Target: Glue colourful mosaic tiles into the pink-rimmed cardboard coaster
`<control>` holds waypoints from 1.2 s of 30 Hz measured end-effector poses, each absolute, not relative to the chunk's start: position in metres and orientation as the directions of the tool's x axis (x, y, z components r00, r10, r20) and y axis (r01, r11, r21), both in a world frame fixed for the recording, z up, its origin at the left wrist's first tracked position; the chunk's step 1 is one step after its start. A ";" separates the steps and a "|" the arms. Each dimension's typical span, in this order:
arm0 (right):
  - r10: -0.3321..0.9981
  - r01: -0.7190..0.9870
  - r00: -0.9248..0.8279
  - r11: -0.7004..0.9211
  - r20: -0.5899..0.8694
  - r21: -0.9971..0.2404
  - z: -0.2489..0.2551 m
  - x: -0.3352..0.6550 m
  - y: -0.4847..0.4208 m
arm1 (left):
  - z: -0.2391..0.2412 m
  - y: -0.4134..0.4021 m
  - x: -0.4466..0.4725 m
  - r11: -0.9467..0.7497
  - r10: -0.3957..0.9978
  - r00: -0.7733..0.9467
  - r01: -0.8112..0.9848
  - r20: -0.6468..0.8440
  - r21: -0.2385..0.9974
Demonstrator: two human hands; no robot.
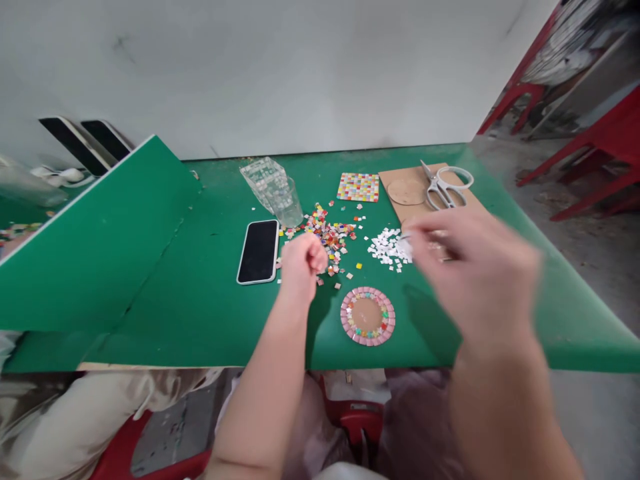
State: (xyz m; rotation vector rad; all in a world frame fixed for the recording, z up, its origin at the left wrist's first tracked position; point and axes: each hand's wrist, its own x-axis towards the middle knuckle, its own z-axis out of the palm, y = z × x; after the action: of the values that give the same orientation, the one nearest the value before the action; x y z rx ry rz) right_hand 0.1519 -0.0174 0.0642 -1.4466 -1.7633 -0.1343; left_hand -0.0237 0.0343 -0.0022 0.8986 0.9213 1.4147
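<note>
One pink-rimmed disc, colourful inner ring, brown centre, left hand and right hand grip unclear

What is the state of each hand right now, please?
Left hand: curled closed; anything inside is hidden.
Right hand: fingers bent but blurred; whether closed or holding anything cannot be told.

No lettering legible

No text, brand, number or sign can be read. At the bottom centre of the frame, a small label-like patch stands on the red stool; any lettering there is too small to tell.
</note>
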 end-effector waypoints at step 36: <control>0.749 0.628 -0.195 0.591 0.633 -0.506 0.046 0.142 0.003 | 0.011 0.017 -0.004 -0.119 0.991 -0.097 -0.273 0.095 0.955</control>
State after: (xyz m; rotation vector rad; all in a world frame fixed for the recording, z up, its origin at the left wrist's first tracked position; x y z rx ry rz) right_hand 0.1419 0.0032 0.0457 -1.1051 -1.9042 0.1671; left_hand -0.0037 0.0169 0.0110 1.0323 1.0019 1.4698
